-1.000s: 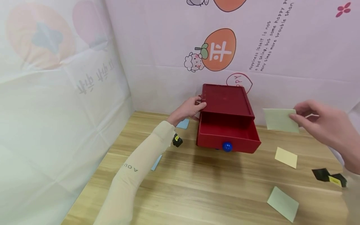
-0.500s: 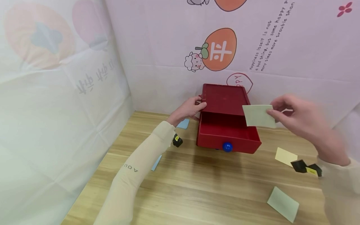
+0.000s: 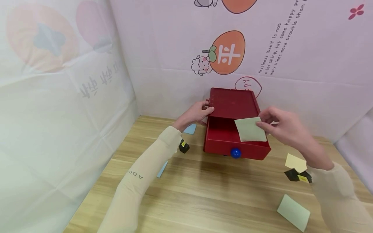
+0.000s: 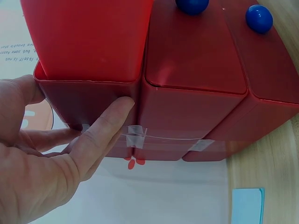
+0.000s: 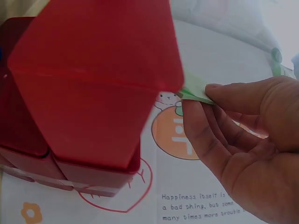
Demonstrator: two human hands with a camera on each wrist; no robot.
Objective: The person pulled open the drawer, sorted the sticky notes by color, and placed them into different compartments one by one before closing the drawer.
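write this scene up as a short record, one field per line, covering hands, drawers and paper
left hand: grips an upper side edge of the red cabinet
right hand: pinches a pale green sheet
sheet position: overlaps the top drawer in the head view; contact with its rim unclear
top drawer: pulled out, blue knob in front
lower drawers: both look shut
table, right side: yellow paper, green paper
table, left side: two blue papers
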